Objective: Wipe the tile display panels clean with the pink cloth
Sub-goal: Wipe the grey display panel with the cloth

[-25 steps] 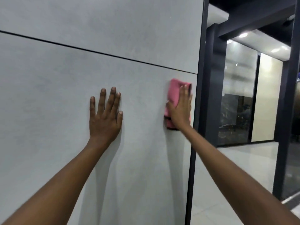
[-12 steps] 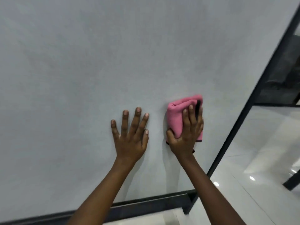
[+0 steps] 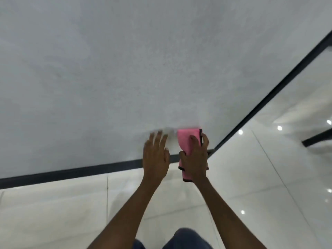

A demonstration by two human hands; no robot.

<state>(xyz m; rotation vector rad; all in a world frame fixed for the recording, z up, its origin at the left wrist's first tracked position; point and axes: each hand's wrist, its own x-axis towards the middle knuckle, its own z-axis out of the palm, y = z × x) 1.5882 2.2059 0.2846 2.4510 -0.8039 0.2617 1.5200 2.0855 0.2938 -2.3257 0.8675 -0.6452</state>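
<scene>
A large pale grey tile panel [image 3: 143,69] fills most of the head view, bordered by a black frame [image 3: 71,172] along its bottom and right edge. My right hand [image 3: 195,157] holds the folded pink cloth [image 3: 186,139] against the panel's lower right corner, thumb curled round the cloth's left edge, and part of the cloth hangs below the frame. My left hand [image 3: 156,157] lies flat beside it, fingers straight and motion-blurred, near the panel's bottom edge.
Glossy white floor tiles [image 3: 53,212] spread below the panel and reflect ceiling lights. A dark bar [image 3: 316,138] crosses the floor at the far right. My knees in blue trousers [image 3: 185,238] show at the bottom.
Both hands have slid down the panel from mid height to its bottom edge, the cloth going with the right hand. My view has tilted downward, so the floor now shows.
</scene>
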